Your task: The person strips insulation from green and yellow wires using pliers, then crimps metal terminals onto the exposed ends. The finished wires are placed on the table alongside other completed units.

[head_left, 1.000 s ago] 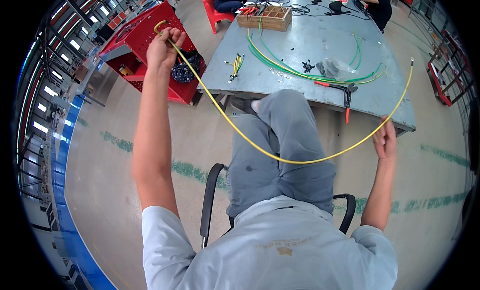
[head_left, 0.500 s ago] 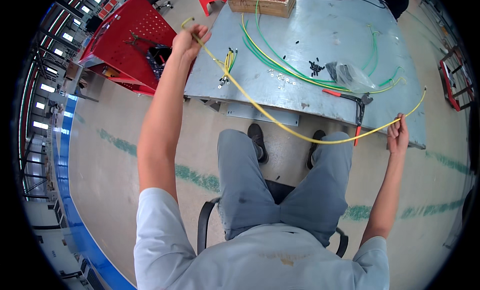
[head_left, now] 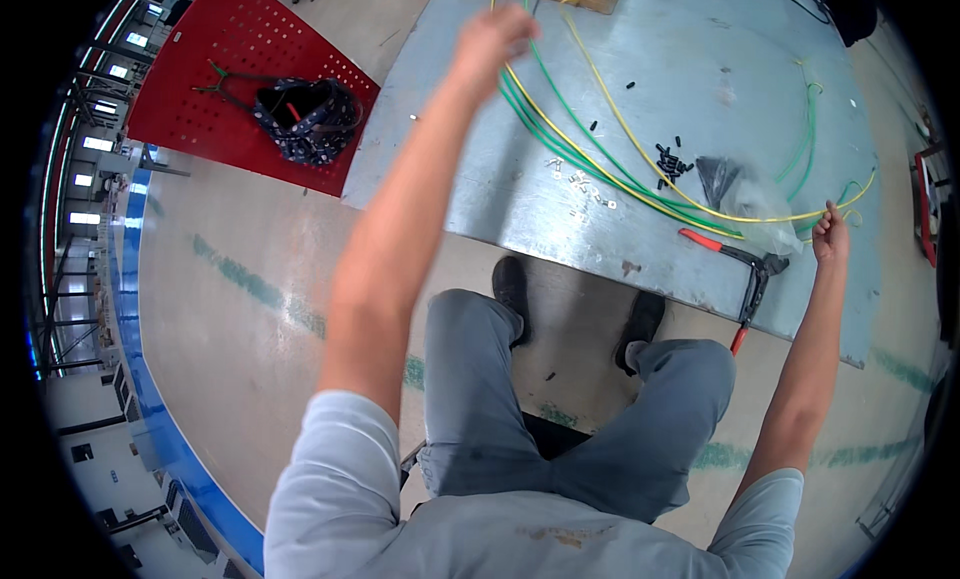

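Pale workshop floor surrounds a grey sheet-metal bench, with a red perforated metal panel at left. One long, thin yellow cable arcs from the bench's far side to its right, passing over green cables, a clear plastic bag and a small heap of short black pieces. Dragged sideways, it could snag the green cables or scatter the black pieces. Red-handled black pliers overhang the near edge, so a knock could drop them. The right hand is nearly closed, pinching the yellow cable toward its right end. The left hand, blurred, is near the cable's far end; whether it is open or gripping cannot be told.
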### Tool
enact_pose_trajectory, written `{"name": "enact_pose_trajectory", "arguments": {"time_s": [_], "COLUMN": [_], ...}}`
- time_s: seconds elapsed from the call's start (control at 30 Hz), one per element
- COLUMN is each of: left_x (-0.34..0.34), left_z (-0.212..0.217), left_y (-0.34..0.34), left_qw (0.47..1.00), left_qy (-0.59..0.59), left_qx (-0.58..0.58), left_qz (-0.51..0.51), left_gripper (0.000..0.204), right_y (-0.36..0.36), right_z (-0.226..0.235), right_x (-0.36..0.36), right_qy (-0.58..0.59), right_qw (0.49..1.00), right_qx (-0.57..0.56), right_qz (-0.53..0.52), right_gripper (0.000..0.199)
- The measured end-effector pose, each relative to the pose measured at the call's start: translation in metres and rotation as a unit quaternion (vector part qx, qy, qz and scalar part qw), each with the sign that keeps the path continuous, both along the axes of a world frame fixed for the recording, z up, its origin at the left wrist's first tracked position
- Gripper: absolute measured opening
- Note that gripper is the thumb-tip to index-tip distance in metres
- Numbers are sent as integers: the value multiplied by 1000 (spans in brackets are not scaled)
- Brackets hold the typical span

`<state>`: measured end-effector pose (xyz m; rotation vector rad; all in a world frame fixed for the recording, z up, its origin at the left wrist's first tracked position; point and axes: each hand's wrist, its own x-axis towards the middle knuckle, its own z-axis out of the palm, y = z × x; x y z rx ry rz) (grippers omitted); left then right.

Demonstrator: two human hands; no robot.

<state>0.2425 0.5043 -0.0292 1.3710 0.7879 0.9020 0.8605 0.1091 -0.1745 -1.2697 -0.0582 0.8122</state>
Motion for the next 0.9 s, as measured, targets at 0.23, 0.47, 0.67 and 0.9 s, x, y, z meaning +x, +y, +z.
{"name": "enact_pose_trajectory", "arguments": {"time_s": [0.23, 0.47, 0.67, 0.9], "left_x": [17, -70, -155, -156], "left_z": [-99, -89, -103, -106], "left_y": [-210, -160, -111, -108], "left_qw": [995, 925, 832, 794], "left_qy": [24, 221, 425, 564], "left_qx": [-86, 181, 173, 50], "left_qz": [-43, 250, 312, 221], "left_gripper": [30, 19, 28, 48], "right_y": [33, 86, 82, 92], "right_z": [16, 94, 48, 59], "right_x": [-120, -417, -487, -496], "right_qy": [-105, -170, -182, -176], "right_qw": [983, 959, 907, 891], "right_qx": [8, -62, -54, -52], "right_qz": [-149, 220, 376, 416], "right_gripper": [25, 34, 26, 26]}}
